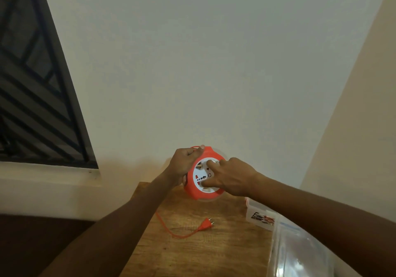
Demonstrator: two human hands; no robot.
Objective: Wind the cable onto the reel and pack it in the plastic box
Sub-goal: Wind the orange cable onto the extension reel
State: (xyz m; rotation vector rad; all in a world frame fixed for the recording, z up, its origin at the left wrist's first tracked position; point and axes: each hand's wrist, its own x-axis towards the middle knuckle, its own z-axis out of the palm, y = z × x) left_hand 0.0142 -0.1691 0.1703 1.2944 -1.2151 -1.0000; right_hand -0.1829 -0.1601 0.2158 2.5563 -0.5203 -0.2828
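An orange cable reel (198, 192) with a white socket face is held above the far end of the wooden table (214, 244). My left hand (184, 162) grips its upper left rim. My right hand (230, 174) rests on the white face with fingers pressed onto it. A length of orange cable (169, 227) trails from under my left arm across the table and ends in an orange two-pin plug (208, 223) lying on the wood. The clear plastic box (300, 253) stands at the table's right side.
A small clear case (260, 215) with a printed label lies at the table's right edge, beyond the box. A pale wall rises behind the table. A dark window with a metal grille (32, 83) is at the left.
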